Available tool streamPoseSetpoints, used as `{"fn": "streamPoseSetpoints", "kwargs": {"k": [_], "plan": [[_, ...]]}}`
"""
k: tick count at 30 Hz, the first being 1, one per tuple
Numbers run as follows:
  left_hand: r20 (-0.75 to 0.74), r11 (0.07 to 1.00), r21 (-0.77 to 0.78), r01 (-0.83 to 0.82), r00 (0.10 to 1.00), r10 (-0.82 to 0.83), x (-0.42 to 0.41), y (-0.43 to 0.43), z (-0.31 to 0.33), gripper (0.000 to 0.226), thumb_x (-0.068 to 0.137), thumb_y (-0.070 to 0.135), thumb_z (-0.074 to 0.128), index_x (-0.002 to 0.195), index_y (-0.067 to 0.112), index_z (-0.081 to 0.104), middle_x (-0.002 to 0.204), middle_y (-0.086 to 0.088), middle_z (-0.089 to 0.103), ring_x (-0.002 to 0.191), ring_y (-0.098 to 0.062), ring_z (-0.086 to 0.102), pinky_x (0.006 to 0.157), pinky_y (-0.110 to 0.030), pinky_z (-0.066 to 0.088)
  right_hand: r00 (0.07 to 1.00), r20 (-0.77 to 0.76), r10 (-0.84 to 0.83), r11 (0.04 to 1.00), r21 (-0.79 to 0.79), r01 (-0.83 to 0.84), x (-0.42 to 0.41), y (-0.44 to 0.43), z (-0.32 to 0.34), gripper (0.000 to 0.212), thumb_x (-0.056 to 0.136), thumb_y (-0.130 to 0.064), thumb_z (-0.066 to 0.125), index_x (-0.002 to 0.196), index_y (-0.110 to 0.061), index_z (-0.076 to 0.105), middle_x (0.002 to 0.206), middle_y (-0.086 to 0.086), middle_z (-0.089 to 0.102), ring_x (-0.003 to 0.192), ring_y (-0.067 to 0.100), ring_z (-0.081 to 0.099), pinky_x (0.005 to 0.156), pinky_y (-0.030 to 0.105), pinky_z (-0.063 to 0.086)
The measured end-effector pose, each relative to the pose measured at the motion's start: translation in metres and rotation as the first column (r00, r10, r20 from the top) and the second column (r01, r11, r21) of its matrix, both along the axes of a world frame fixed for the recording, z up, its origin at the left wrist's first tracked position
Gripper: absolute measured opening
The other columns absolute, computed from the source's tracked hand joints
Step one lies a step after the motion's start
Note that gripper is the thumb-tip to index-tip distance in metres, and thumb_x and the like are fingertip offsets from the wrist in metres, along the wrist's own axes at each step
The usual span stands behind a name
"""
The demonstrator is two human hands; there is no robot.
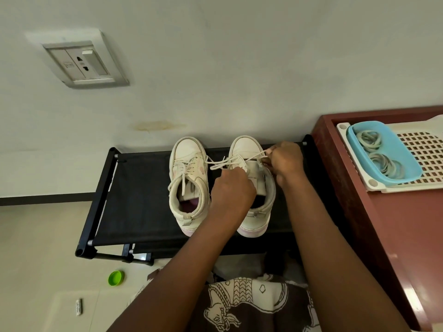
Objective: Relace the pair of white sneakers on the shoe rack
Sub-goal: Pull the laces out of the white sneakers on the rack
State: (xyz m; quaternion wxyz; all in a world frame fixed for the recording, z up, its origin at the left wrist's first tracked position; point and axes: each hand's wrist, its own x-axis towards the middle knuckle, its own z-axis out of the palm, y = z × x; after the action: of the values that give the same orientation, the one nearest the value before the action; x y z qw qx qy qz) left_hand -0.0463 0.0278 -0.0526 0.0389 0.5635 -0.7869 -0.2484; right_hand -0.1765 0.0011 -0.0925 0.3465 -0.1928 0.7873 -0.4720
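your right hand (285,161) pinched the lace (249,156) of the right sneaker (247,144) between thumb and fingertips, just right of its eyelets, with the other fingers curled in. your left hand (231,190) sat over the tongue of that same sneaker, knuckles up and fingers curled down. its fingertips were hidden, so i cannot tell whether it gripped the lace, the tongue or nothing. the lace ran slack from your right hand leftward across the shoe, and a loose end reached into the gap between the two shoes.

the left sneaker (188,164) stood just beside the right one, apart from it, toes toward the far wall. it was laced through its eyelets, with both ends hanging loose into and over its opening. both sneakers stood upright on the black top shelf of the rack (141,188), in its right half.

right of the rack stood a red-brown table (395,224). on its far part lay a white perforated tray (426,149), and a blue tub (359,144) of pale bands (369,137) sat on the tray's left end. on the floor, near and left of the rack, lay a green lid (116,277). a socket (81,63) was set in the far wall, up to the left. patterned cloth (251,303) showed nearest you, between your forearms.
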Motion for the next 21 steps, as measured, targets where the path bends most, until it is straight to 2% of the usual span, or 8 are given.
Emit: {"fn": "streamPoseSetpoints", "kwargs": {"k": [2,4,6,8,12,15,19,21], "plan": [[-0.011,0.997,0.063,-0.035,0.999,0.036,-0.001,-0.001,0.000,0.022,0.094,0.016,0.042,0.103,0.000,0.053,0.111,-0.017,0.054,0.097,-0.032,0.056,0.067,-0.031,0.036,1.000,-0.017,-0.010,1.000,0.008,0.010,0.000,0.002,0.001,0.017,0.082,-0.003,0.049,0.068,-0.010,0.053,0.081,0.013,0.061,0.085,0.029,0.061,0.083,0.044,0.054],[-0.040,0.990,0.124,-0.062,0.997,0.068,-0.001,-0.004,0.000,0.019,0.093,0.016,0.042,0.099,0.001,0.052,0.111,-0.018,0.053,0.092,-0.031,0.054,0.068,-0.031,0.037,0.977,-0.210,0.044,0.999,0.002,-0.044,0.004,0.003,0.006,0.015,0.081,-0.003,0.048,0.082,-0.006,0.062,0.091,0.009,0.063,0.086,0.024,0.059,0.074,0.031,0.048],[-0.055,0.983,0.170,-0.075,0.995,0.085,-0.001,-0.006,0.001,0.021,0.092,0.014,0.042,0.100,-0.002,0.053,0.113,-0.021,0.053,0.095,-0.033,0.054,0.070,-0.031,0.037,0.894,-0.400,0.200,0.978,0.029,-0.206,0.010,0.003,0.011,0.021,0.075,-0.004,0.054,0.088,-0.009,0.070,0.093,0.007,0.064,0.083,0.021,0.059,0.068,0.022,0.040],[-0.056,0.977,0.201,-0.075,0.995,0.088,0.000,-0.005,0.002,0.023,0.091,0.013,0.042,0.103,-0.004,0.052,0.115,-0.022,0.051,0.098,-0.035,0.054,0.071,-0.031,0.037,0.810,-0.485,0.329,0.942,0.115,-0.314,0.016,-0.001,0.010,0.017,0.070,-0.009,0.061,0.083,-0.010,0.073,0.096,0.010,0.065,0.084,0.024,0.062,0.069,0.024,0.046],[-0.055,0.973,0.219,-0.073,0.995,0.087,-0.002,-0.004,0.001,0.023,0.091,0.011,0.042,0.104,-0.005,0.051,0.115,-0.023,0.050,0.101,-0.036,0.054,0.072,-0.032,0.038,0.758,-0.521,0.392,0.919,0.253,-0.302,0.019,-0.005,0.000,0.026,0.077,-0.010,0.058,0.099,-0.002,0.069,0.104,0.014,0.064,0.097,0.031,0.062,0.083,0.034,0.053],[-0.047,0.974,0.217,-0.070,0.996,0.082,-0.003,-0.004,0.001,0.021,0.092,0.009,0.041,0.105,-0.005,0.051,0.116,-0.022,0.049,0.101,-0.035,0.053,0.073,-0.032,0.038,0.721,-0.558,0.412,0.911,0.275,-0.307,0.017,-0.005,0.001,0.026,0.082,-0.008,0.054,0.102,0.001,0.067,0.106,0.015,0.062,0.099,0.031,0.060,0.082,0.033,0.052],[-0.046,0.975,0.216,-0.060,0.996,0.071,-0.003,-0.003,0.001,0.022,0.092,0.009,0.041,0.106,-0.006,0.050,0.116,-0.023,0.048,0.101,-0.036,0.053,0.073,-0.032,0.038,0.693,-0.520,0.500,0.865,0.348,-0.363,0.017,-0.003,0.003,0.028,0.076,-0.019,0.067,0.101,-0.005,0.070,0.104,0.011,0.064,0.096,0.030,0.061,0.083,0.041,0.055],[-0.044,0.974,0.217,-0.064,0.996,0.075,-0.003,-0.003,0.001,0.022,0.092,0.009,0.041,0.105,-0.005,0.050,0.115,-0.022,0.048,0.100,-0.034,0.053,0.071,-0.031,0.038,0.699,-0.537,0.471,0.881,0.331,-0.339,0.019,-0.002,0.003,0.025,0.077,-0.016,0.066,0.100,-0.006,0.070,0.104,0.009,0.064,0.097,0.029,0.062,0.082,0.042,0.055]]}}
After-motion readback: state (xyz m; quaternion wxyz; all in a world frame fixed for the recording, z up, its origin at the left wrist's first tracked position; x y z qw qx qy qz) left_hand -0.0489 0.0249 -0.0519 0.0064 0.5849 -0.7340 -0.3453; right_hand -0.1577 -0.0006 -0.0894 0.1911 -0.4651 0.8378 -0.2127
